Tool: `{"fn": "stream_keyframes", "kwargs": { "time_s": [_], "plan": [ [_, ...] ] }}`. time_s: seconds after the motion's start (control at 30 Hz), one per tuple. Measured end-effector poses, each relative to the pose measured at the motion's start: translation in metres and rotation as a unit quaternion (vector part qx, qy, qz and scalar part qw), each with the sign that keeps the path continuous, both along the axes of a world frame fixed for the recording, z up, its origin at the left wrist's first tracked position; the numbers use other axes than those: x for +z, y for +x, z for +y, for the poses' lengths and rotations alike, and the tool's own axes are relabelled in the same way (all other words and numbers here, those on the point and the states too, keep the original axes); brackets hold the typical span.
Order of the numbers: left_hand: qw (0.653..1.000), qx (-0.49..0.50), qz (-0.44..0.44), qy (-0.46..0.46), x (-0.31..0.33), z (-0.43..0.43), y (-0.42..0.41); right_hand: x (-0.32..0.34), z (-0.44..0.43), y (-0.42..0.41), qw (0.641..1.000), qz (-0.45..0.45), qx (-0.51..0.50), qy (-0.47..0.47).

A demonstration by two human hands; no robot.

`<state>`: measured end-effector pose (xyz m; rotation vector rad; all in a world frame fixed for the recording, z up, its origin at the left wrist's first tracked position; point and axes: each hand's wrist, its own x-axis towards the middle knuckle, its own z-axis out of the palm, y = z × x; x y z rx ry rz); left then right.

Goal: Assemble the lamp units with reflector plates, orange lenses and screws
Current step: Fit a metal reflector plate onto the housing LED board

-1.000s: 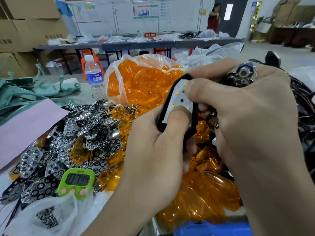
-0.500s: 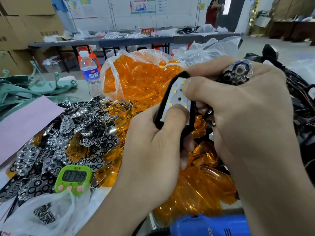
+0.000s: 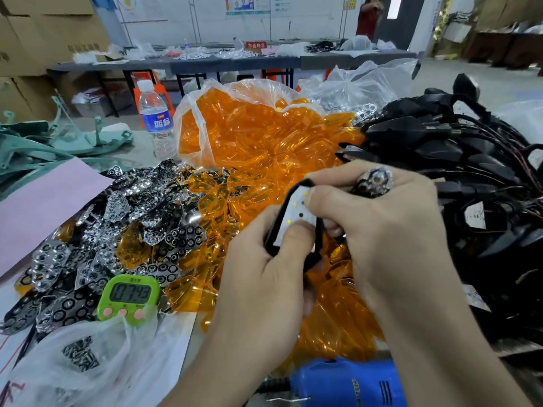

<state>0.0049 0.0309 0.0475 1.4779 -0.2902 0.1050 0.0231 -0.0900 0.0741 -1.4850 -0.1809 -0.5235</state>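
At the crowded bench, both hands are up in front of the worker, over the heap of loose orange lenses (image 3: pixel 211 201). Left hand (image 3: pixel 264 277): palm away from the head camera, thumb pressed flat on the lower end of the white LED board, other fingers curled behind the black housing. It grips one lamp unit (image 3: pixel 295 221), held upright and tilted a bit. Right hand (image 3: pixel 382 230): comes in from the right, a fingertip on the board's upper end, another finger hooked over the housing's top edge. One reflector plate (image 3: pixel 374 180) is tucked among its curled fingers, up near the knuckles. Which fingers trap it, can't tell.

Counts:
- two hands, one lamp unit, one held reflector plate
- one open clear bag of orange lenses (image 3: pixel 249 136) behind the hands, too many to count
- one pile of silver reflector plates (image 3: pixel 117 218) to the left, too many to count
- one tangle of black lamp housings with wires (image 3: pixel 458 171) on the right
- one green timer (image 3: pixel 129 296) reading 07:43, at the plate pile's near edge
- one water bottle (image 3: pixel 154 118), upright, beside the lens bag
- one blue power tool (image 3: pixel 346 383) at the near edge, below the wrists
- one pink sheet (image 3: pixel 38 207) far left
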Motion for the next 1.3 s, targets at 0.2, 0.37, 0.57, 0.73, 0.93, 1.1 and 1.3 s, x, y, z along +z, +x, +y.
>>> {"fn": "stream_keyframes", "kwargs": {
  "time_s": [0.2,0.37,0.57,0.73,0.93,1.1,1.3],
  "plan": [
    [0.997,0.012,0.071,0.038,-0.033,0.006,0.001,-0.046,0.010,-0.004,0.996,0.073,-0.028,0.035],
    [0.992,0.032,0.101,0.066,-0.049,0.011,0.007,-0.058,0.012,-0.004,0.993,0.116,-0.013,0.027],
    [0.990,0.010,0.115,0.085,-0.054,0.012,0.006,-0.058,0.006,-0.008,0.993,0.117,-0.014,-0.004],
    [0.990,0.015,0.078,0.120,-0.052,0.013,0.008,-0.061,0.007,-0.009,0.993,0.116,-0.033,-0.010],
    [0.987,0.041,0.091,0.129,-0.052,0.014,0.008,-0.056,0.010,-0.012,0.989,0.145,-0.015,0.011],
    [0.984,0.049,0.138,0.100,-0.049,0.017,0.009,-0.055,-0.016,-0.016,0.903,0.226,0.181,0.318],
    [0.982,0.063,0.138,0.110,-0.050,0.018,0.009,-0.057,-0.019,-0.017,0.903,0.228,0.261,0.255]
  ]
}}
